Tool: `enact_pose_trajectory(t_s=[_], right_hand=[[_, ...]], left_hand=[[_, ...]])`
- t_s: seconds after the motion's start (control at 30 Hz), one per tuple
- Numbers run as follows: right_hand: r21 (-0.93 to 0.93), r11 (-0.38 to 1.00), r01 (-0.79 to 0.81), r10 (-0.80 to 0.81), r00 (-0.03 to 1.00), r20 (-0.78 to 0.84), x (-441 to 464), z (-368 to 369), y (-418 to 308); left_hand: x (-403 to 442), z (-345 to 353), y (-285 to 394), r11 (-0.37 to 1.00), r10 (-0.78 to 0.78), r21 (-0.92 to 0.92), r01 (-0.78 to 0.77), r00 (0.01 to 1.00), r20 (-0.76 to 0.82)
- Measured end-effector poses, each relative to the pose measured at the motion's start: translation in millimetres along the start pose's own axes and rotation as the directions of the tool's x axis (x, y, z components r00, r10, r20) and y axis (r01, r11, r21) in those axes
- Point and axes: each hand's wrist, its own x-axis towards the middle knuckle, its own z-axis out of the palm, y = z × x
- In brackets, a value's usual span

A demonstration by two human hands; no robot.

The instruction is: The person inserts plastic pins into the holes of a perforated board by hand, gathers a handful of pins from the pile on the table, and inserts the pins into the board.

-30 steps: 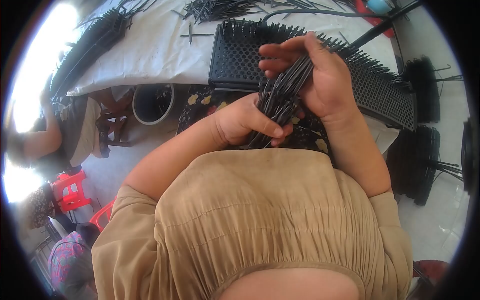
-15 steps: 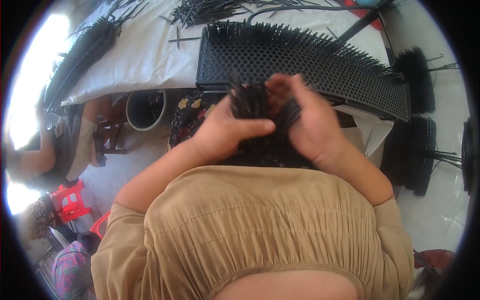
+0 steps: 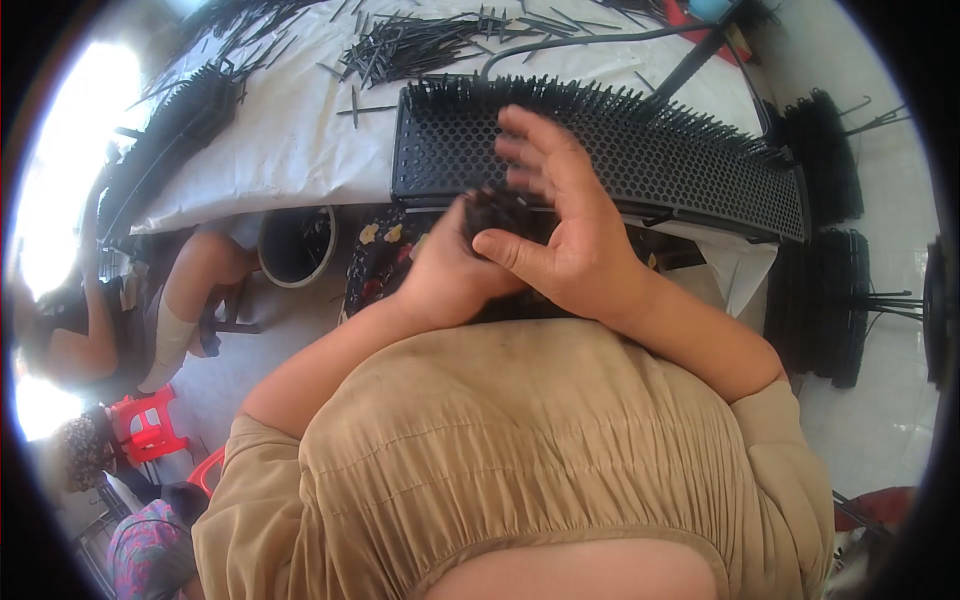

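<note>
A bundle of thin black strips (image 3: 495, 222) is gripped in my left hand (image 3: 446, 265), in front of my chest; the bundle is partly blurred and mostly covered by my hands. My right hand (image 3: 570, 230) is open, its fingers spread and its palm turned toward the bundle, with the thumb across the bundle's near side. Just beyond both hands lies a long black perforated rack (image 3: 660, 175), with a row of black strips standing along its far edge.
Loose black strips (image 3: 410, 48) lie on the white-covered table (image 3: 290, 150). A second filled rack (image 3: 170, 145) is at the left, near a seated person (image 3: 190, 290). A bucket (image 3: 298, 245), a red stool (image 3: 148, 424) and hanging black bundles (image 3: 825, 310) surround the table.
The bundle, upright and fanned out a second ago, is now lower and gathered in my left hand. My right hand came down with it, then opened and rose slightly over it.
</note>
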Motion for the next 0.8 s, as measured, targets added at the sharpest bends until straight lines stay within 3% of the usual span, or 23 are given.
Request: enact_pose_trajectory(t_s=[0.07, 0.13, 0.17, 0.2, 0.23, 0.27, 0.37, 0.43, 0.47, 0.5, 0.53, 0.57, 0.63, 0.67, 0.73, 0.77, 0.8], right_hand=[[-0.331, 0.895, 0.300, -0.295, 0.953, 0.066, 11, 0, 6], [-0.226, 0.941, 0.250, -0.190, 0.947, 0.258, 4, 6, 13], [-0.187, 0.961, 0.203, -0.127, 0.927, 0.353, 0, 7, 12], [-0.121, 0.946, 0.301, -0.265, 0.932, 0.247, -1, 10, 14], [-0.114, 0.957, 0.266, -0.234, 0.942, 0.240, -5, 8, 17], [-0.107, 0.967, 0.230, -0.201, 0.952, 0.230, -6, 5, 18], [-0.021, 0.980, 0.198, -0.199, 0.980, -0.014, 3, 11, 25], [0.001, 0.991, 0.137, -0.136, 0.988, -0.073, 10, 14, 25], [-0.067, 0.967, 0.246, -0.249, 0.968, -0.041, 15, 14, 27], [-0.130, 0.927, 0.353, -0.356, 0.935, 0.001, 20, 14, 29], [-0.170, 0.923, 0.346, -0.330, 0.937, 0.113, 13, 14, 30], [-0.148, 0.938, 0.313, -0.288, 0.943, 0.166, 8, 12, 31], [-0.146, 0.958, 0.248, -0.216, 0.954, 0.207, 0, 10, 38], [-0.175, 0.948, 0.267, -0.241, 0.958, 0.155, 1, 11, 36], [-0.208, 0.934, 0.290, -0.277, 0.957, 0.088, 8, 13, 29], [-0.228, 0.930, 0.288, -0.280, 0.958, 0.065, 14, 11, 24], [-0.331, 0.863, 0.381, -0.382, 0.922, 0.063, 25, 7, 18]], left_hand=[[-6, 3, 6, 0.954, 0.117, 0.258, -0.152, 0.982, 0.147], [-3, -13, -1, 0.979, -0.014, 0.201, -0.025, 0.982, 0.189], [-1, -28, -18, 0.976, 0.001, 0.210, -0.061, 0.961, 0.276], [-1, -31, 5, 0.942, -0.140, 0.337, -0.006, 0.901, 0.410], [-2, -30, 29, 0.885, -0.290, 0.464, 0.024, 0.809, 0.511], [-2, -30, 21, 0.923, -0.185, 0.383, -0.026, 0.845, 0.502], [-2, -21, 10, 0.956, -0.109, 0.293, 0.017, 0.947, 0.300], [4, -20, 11, 0.965, -0.262, 0.071, 0.252, 0.923, 0.283], [5, -20, 7, 0.978, -0.188, -0.032, 0.207, 0.935, 0.300], [5, -25, 7, 0.978, -0.208, 0.093, 0.187, 0.917, 0.341], [5, -31, 10, 0.963, -0.233, 0.217, 0.159, 0.897, 0.375], [1, -26, 11, 0.977, -0.012, 0.203, -0.061, 0.940, 0.342], [3, -29, 5, 0.962, -0.139, 0.272, 0.020, 0.894, 0.426], [4, -26, 13, 0.953, -0.256, 0.267, 0.144, 0.853, 0.454], [11, -22, -1, 0.972, -0.108, 0.234, 0.020, 0.922, 0.373], [13, -19, -2, 0.987, 0.012, 0.145, -0.065, 0.941, 0.339], [14, -13, -4, 0.997, 0.062, 0.016, -0.070, 0.951, 0.303]])
